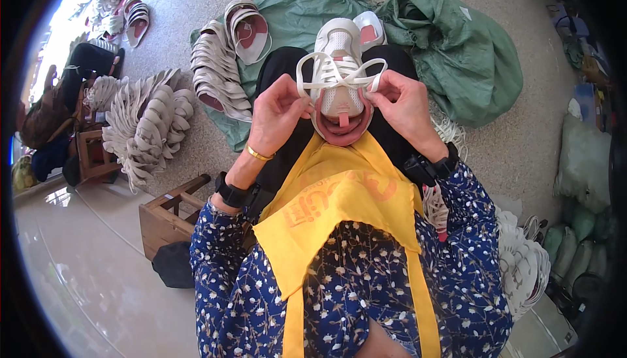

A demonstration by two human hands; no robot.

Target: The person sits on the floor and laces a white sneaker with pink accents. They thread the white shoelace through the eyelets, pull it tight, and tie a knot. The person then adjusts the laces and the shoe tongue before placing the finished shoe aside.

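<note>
A white and beige sneaker (339, 36) with a pink lining rests between my knees, its toe pointing away from me. White shoelaces (339, 69) run through its eyelets and cross over the tongue. At the left side of the shoe opening, my left hand (277, 111) is closed, thumb and fingers pinching one lace. My right hand (403, 104) pinches the lace on the opposite side. Each lace arcs outward in a loop from the crossing to the fingers. Just beyond the sneaker, to its right, lies a white shoe piece (369, 29) with a pink inside, partly hidden.
A green woven sheet (294, 15) spreads on the floor beneath a row of stacked shoe uppers (219, 74). To the right bulges a green sack (467, 64). More uppers (147, 123) are heaped at left, near a wooden stool (163, 224). White pieces (522, 263) lie at lower right.
</note>
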